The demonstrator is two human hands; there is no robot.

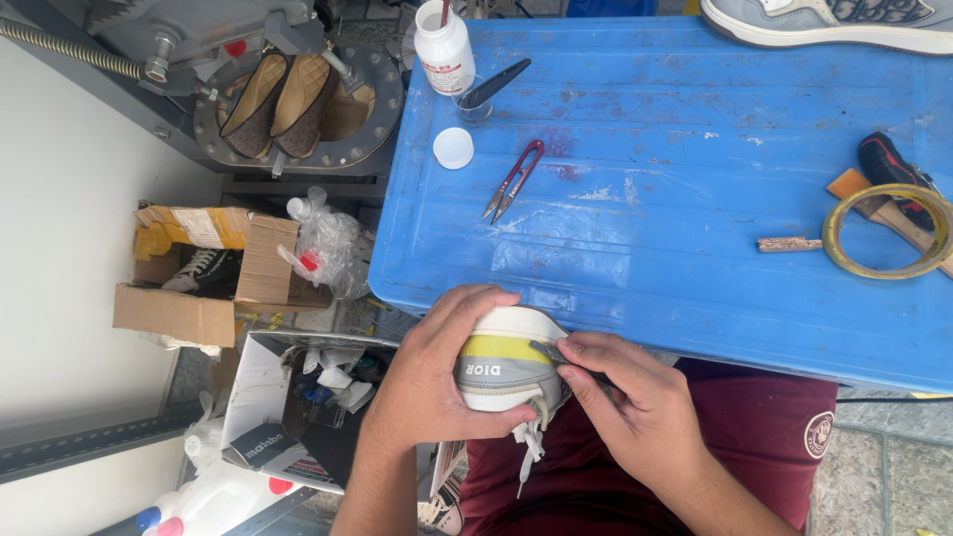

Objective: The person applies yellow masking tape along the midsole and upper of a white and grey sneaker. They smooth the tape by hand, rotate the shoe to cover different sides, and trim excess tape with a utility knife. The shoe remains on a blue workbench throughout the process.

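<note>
My left hand point(437, 372) wraps around the heel of a white and grey sneaker point(504, 369) with a yellow band, held in my lap against the front edge of the blue table point(675, 179). My right hand point(635, 402) pinches a thin metal tool point(548, 350) whose tip rests at the sneaker's heel seam. White laces hang below the shoe. Most of the shoe is hidden behind my hands.
On the blue table lie red thread snips point(514, 181), a white bottle point(444, 48), its white cap point(454, 148), a tape roll point(886, 231), a brush point(898, 179) and another sneaker point(834, 22). Cardboard boxes point(204, 268) with clutter and a shoe machine point(288, 99) stand left.
</note>
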